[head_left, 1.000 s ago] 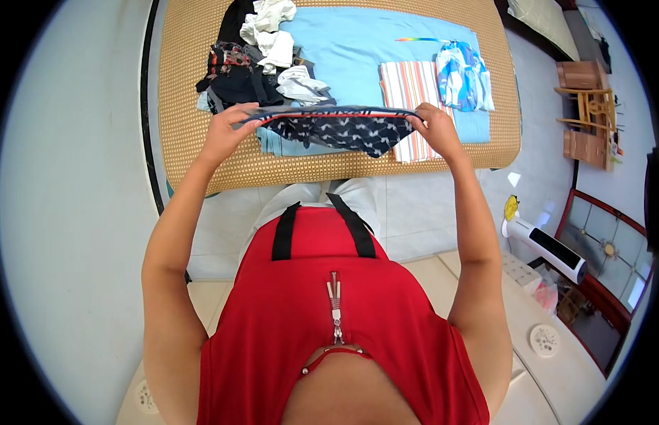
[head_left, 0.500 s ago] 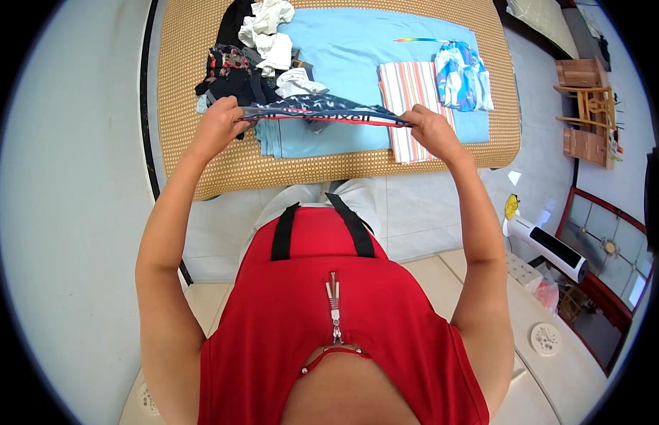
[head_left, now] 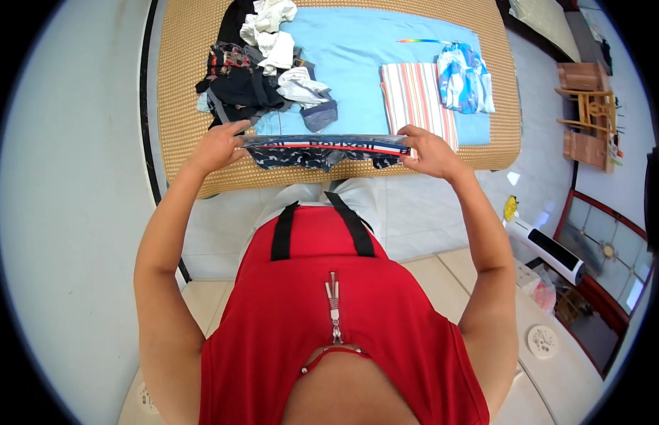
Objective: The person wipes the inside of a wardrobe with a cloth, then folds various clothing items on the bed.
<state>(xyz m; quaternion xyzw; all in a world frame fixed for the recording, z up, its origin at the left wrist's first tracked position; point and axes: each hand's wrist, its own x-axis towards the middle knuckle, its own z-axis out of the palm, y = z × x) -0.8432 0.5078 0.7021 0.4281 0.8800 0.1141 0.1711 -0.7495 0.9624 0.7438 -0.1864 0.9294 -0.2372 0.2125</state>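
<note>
Dark patterned garment (head_left: 328, 157) taut between left hand (head_left: 218, 149) and right hand (head_left: 432, 155) — waistband ends (head_left: 399, 147) apparently pinched in each grip.

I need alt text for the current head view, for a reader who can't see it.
A person's left hand and right hand hold patterned underwear by its waistband over a bed. On the bed lie a clothes pile, a blue cloth and, on that, a striped cloth.
</note>
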